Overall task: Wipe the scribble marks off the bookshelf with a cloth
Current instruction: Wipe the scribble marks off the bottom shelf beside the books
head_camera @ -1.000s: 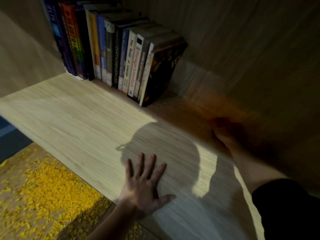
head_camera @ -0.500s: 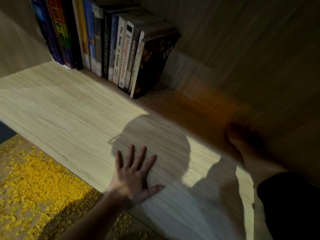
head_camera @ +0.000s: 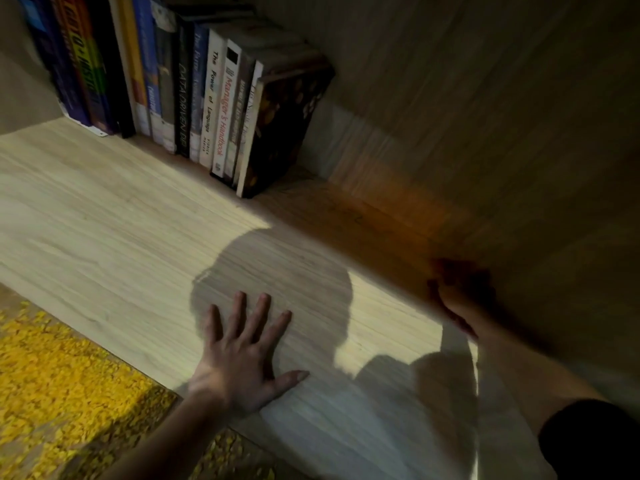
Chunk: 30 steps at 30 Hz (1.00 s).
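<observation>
Scribble marks [head_camera: 349, 213]: faint lines only, shaded back strip of bookshelf board [head_camera: 104, 220], right of books [head_camera: 221, 109]. Cloth not discernible. Right hand [head_camera: 457, 296] in dark back corner, blurred, grip: cannot tell. Left hand [head_camera: 239, 355] flat, fingers spread, near front edge. Risk: poor light, so missed marks; wide stroke could knock end book [head_camera: 287, 126].

Note that the bookshelf [head_camera: 104, 209] board has a pale wood grain with a smooth, matt finish. Its back panel [head_camera: 485, 98] carries the same grain, darker in shadow. The books [head_camera: 221, 109] have smooth printed spines, paper by the look of them. The floor [head_camera: 52, 393] below shows a rough, speckled yellow surface. Your right sleeve [head_camera: 595, 441] is black, matt cloth.
</observation>
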{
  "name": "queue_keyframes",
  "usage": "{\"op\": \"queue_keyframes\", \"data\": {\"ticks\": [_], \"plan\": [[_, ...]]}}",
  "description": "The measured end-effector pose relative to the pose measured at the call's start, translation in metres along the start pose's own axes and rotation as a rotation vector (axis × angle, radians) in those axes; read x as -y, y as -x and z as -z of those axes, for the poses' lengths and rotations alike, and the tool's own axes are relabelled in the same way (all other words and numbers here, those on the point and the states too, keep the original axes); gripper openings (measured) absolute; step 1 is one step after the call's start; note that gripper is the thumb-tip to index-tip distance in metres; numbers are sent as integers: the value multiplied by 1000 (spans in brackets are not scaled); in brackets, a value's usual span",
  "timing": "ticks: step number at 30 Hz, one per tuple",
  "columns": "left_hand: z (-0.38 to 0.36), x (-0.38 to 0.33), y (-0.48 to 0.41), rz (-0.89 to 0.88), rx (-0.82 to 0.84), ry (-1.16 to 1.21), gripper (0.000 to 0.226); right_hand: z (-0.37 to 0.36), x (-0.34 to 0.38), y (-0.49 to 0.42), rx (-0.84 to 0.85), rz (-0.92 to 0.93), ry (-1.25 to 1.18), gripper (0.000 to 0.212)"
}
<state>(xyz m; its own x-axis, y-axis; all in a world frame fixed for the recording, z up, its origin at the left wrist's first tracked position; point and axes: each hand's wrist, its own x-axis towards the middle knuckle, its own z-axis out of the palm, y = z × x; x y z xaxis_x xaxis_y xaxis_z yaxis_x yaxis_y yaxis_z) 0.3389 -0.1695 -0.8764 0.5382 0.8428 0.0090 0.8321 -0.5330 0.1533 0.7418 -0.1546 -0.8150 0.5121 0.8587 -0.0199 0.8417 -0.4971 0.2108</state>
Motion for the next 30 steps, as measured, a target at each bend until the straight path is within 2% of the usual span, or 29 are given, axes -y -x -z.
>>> {"op": "queue_keyframes", "data": {"ticks": [2,4,8,10,12,15,17,19,21,23,25,28,30], "plan": [[-3,-1,1,-3,1,8,87,6,12,-9,13,-44,-152,35],[-5,-1,0,1,1,20,86,15,36,-21,5,9,-197,40],[-4,0,-1,2,10,31,86,4,76,-48,133,84,-196,48],[-2,-1,0,4,34,35,86,3,101,-34,201,233,-291,37],[-1,-1,-1,-12,59,32,85,-3,120,-7,204,393,-425,39],[2,-1,-1,-26,137,50,86,-11,118,12,225,515,-368,46],[7,2,-1,-26,122,105,88,-13,111,6,269,395,-345,47],[11,22,-3,-37,42,160,98,-10,121,5,292,145,-356,52],[23,63,-1,76,66,197,111,-9,143,20,296,45,-376,56],[34,112,1,299,83,133,122,-17,152,47,265,156,-362,52],[41,142,0,499,87,138,117,-17,139,68,261,234,-358,50],[36,144,-6,575,66,145,102,-17,119,48,194,224,-329,48],[31,141,-9,573,17,134,101,-21,112,12,150,197,-196,52]]}}
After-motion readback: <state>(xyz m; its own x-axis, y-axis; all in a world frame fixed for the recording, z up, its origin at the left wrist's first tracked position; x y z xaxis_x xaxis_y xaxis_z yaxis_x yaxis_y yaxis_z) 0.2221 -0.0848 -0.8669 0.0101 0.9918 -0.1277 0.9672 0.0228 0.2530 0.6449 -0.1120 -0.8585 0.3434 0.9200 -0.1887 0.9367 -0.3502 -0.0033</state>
